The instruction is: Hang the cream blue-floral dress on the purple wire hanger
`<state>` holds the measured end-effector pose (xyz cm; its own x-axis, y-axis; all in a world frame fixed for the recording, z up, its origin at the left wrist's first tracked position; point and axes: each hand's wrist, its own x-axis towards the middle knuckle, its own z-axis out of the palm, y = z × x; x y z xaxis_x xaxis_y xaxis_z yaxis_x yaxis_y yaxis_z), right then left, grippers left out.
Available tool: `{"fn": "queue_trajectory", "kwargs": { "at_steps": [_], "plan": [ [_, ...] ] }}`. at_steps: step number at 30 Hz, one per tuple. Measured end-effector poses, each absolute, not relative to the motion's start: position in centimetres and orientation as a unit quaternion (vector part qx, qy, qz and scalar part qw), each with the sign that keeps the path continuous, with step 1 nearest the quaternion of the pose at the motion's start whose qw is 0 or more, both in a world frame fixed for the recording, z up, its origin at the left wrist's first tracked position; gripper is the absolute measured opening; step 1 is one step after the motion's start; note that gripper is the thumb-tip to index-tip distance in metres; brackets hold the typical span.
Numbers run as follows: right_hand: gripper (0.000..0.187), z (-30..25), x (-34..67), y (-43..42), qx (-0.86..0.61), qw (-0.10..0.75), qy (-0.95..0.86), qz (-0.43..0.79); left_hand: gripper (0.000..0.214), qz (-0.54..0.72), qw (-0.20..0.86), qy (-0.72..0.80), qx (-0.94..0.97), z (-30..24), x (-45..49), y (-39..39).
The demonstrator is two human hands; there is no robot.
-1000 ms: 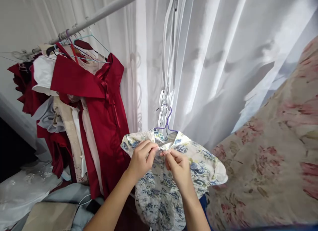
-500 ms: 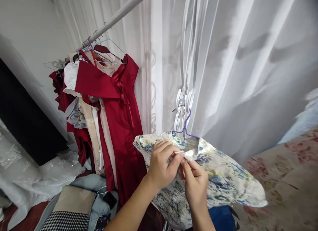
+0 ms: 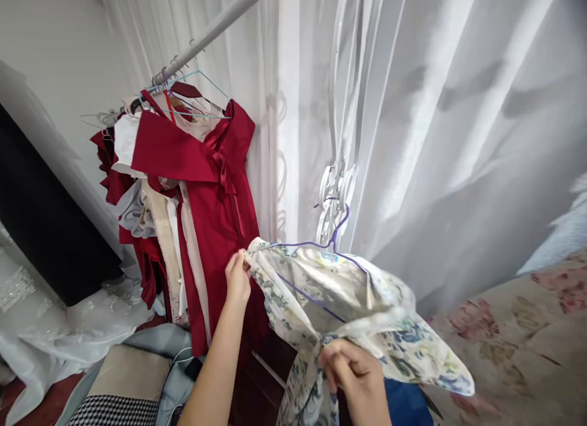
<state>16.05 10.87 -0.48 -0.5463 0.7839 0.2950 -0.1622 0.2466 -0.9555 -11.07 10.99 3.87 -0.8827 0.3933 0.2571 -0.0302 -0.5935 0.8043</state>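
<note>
A cream garment with a blue and yellow floral print [image 3: 413, 352] hangs on a purple wire hanger [image 3: 334, 241] in front of me. Its neck opening is pulled wide, and the hanger's lower wire shows inside. My left hand [image 3: 238, 276] pinches the garment's shoulder edge at the left, beside the red dress [image 3: 206, 206]. Lower down and nearer, my right hand [image 3: 353, 377] grips the front of the neck opening, fingers closed on the cloth. Above, the hanger's hook meets a cluster of white hooks or rings [image 3: 337, 194] on hanging white strips.
Several garments hang from a white rail [image 3: 215, 29] at the upper left. White curtains [image 3: 458, 108] cover the back. A grey-blue padded item with a beige and houndstooth piece [image 3: 128, 377] lies lower left. Floral fabric [image 3: 518, 340] is at the right.
My left hand has moved left from the neckline to the shoulder edge. My right hand has pulled the front neckline down and toward me, so the opening has spread wide.
</note>
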Motion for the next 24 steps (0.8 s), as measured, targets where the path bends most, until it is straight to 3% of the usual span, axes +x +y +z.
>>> {"fn": "queue_trajectory", "kwargs": {
  "at_steps": [4, 9, 18, 24],
  "plan": [
    [0.036, -1.5, 17.1, 11.6, -0.224, 0.372, -0.685, 0.585, 0.029, 0.872, 0.15, 0.426, 0.19, 1.7, -9.9, 10.8],
    [0.03, -1.7, 18.1, 11.6, -0.221, 0.346, -0.699, 0.585, 0.028, 0.871, 0.139, 0.417, 0.221, 3.5, -9.9, 10.4],
    [0.034, -2.9, 16.6, 11.7, -0.187, 0.314, -0.705, 0.608, 0.042, 0.831, 0.265, 0.457, 0.175, 2.7, -11.3, 11.2],
    [0.037, -3.8, 16.9, 12.7, -0.235, 0.274, -0.722, 0.59, 0.037, 0.862, 0.239, 0.421, 0.151, 2.9, -11.5, 9.7]
  ]
}}
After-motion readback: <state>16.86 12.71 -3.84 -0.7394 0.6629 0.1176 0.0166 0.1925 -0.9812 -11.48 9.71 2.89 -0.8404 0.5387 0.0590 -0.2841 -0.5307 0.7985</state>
